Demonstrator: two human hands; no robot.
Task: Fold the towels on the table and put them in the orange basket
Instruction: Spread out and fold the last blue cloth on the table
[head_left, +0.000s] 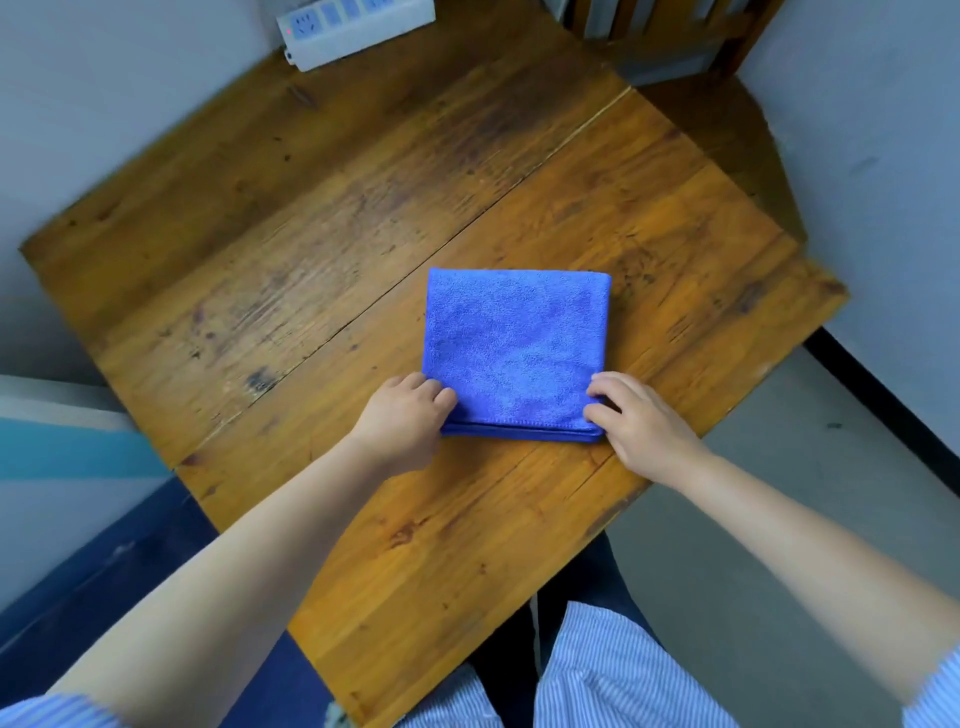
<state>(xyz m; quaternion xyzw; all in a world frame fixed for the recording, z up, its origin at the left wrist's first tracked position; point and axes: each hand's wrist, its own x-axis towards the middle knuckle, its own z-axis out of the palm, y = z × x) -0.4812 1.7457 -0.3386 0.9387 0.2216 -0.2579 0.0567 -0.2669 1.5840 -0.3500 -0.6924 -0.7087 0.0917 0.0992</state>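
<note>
Now we pinch the folded blue towel (517, 351) at its two near corners, left hand (402, 421) and right hand (636, 423), likely to lift it off the counter (311, 234) squared; no basket shows.

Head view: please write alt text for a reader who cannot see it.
A person's left hand and right hand grip the two near corners of a folded blue towel lying on a worn wooden table. A white power strip lies at the table's far edge; no basket shows.
</note>
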